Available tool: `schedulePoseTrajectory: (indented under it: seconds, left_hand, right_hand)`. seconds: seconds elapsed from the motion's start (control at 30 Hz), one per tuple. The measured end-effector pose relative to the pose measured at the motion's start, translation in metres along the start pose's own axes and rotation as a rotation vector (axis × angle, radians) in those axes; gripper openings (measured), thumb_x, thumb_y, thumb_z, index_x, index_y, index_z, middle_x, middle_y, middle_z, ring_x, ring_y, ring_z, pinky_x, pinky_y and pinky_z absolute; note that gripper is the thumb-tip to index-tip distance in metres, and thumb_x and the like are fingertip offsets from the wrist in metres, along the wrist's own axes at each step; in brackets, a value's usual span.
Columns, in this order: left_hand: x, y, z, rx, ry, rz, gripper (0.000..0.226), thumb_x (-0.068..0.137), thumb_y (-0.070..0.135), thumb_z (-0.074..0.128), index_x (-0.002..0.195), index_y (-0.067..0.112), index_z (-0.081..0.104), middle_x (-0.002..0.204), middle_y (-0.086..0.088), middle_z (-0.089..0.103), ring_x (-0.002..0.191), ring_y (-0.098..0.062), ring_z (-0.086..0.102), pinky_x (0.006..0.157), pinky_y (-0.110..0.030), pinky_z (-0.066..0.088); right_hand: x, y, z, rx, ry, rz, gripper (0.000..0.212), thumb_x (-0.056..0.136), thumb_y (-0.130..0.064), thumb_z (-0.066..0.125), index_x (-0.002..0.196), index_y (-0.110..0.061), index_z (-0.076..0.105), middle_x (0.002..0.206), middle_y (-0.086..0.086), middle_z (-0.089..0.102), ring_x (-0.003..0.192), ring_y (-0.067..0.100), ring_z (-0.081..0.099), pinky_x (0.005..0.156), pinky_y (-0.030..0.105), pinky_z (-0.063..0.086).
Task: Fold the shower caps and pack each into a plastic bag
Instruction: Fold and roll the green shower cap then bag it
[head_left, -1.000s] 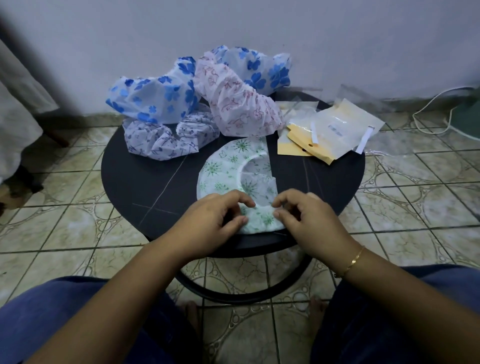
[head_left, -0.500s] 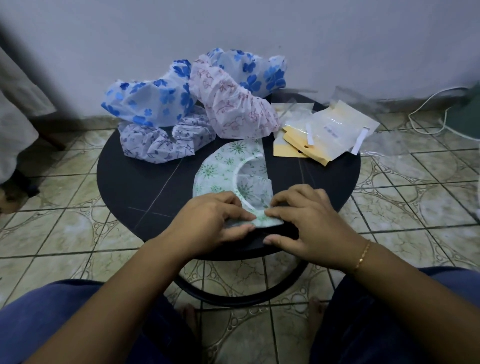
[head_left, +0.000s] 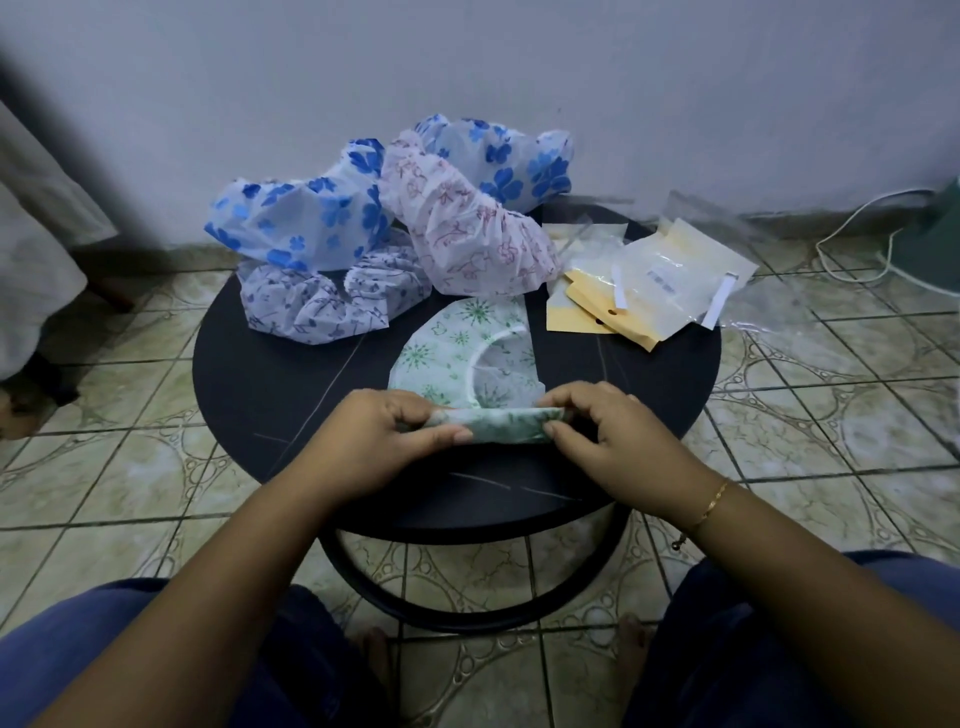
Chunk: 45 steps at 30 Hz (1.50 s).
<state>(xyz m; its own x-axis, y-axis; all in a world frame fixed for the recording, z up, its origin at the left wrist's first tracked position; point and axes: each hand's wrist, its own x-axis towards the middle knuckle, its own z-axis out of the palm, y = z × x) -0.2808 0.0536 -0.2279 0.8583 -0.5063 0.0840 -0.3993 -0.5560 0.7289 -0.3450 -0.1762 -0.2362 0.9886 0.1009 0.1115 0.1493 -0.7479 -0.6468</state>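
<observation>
Dark round table (head_left: 270, 395), both hands (head_left: 374, 441) rolling green-print cap (head_left: 498, 426)

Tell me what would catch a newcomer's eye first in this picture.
First, the two hands at the near edge of the round black table: the left hand and right hand pinch the rolled near end of a green-patterned shower cap. Behind it, at the table's far side, sits a puffy heap of shower caps in blue and pink prints, with plastic bags to its right.
</observation>
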Motion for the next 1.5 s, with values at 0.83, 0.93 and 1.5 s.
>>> schedulePoseTrajectory:
  seconds: [0.83, 0.93, 1.5]
  left_hand:
    - [0.011, -0.008, 0.019, 0.226, 0.324, -0.002, 0.030, 0.079, 0.034, 0.072, 0.108, 0.029, 0.064, 0.108, 0.010, 0.054, 0.084, -0.004, 0.055, 0.075, -0.026, 0.047]
    - [0.014, -0.011, 0.024, 0.428, 0.282, 0.420, 0.021, 0.084, 0.021, 0.064, 0.104, 0.023, 0.071, 0.114, 0.002, 0.065, 0.098, -0.019, 0.063, 0.078, -0.039, 0.051]
    - [0.004, -0.021, 0.015, 0.528, -0.157, 0.362, 0.064, 0.092, 0.059, 0.015, 0.143, 0.027, 0.037, 0.144, 0.006, 0.043, 0.132, 0.000, 0.031, 0.108, -0.020, 0.030]
  right_hand:
    - [0.022, -0.009, 0.012, -0.241, 0.056, 0.154, 0.018, 0.094, -0.030, 0.049, 0.107, -0.034, 0.062, 0.078, -0.014, 0.043, 0.099, 0.017, 0.044, 0.087, 0.033, 0.037]
    - [0.018, -0.005, 0.015, -0.375, 0.197, -0.062, 0.016, 0.087, -0.024, 0.060, 0.098, -0.030, 0.070, 0.090, -0.007, 0.055, 0.095, 0.020, 0.048, 0.077, 0.035, 0.037]
    - [0.005, -0.001, 0.010, -0.514, -0.057, -0.168, 0.049, 0.087, -0.047, 0.036, 0.124, -0.026, 0.060, 0.124, -0.010, 0.063, 0.122, 0.014, 0.053, 0.088, 0.038, 0.039]
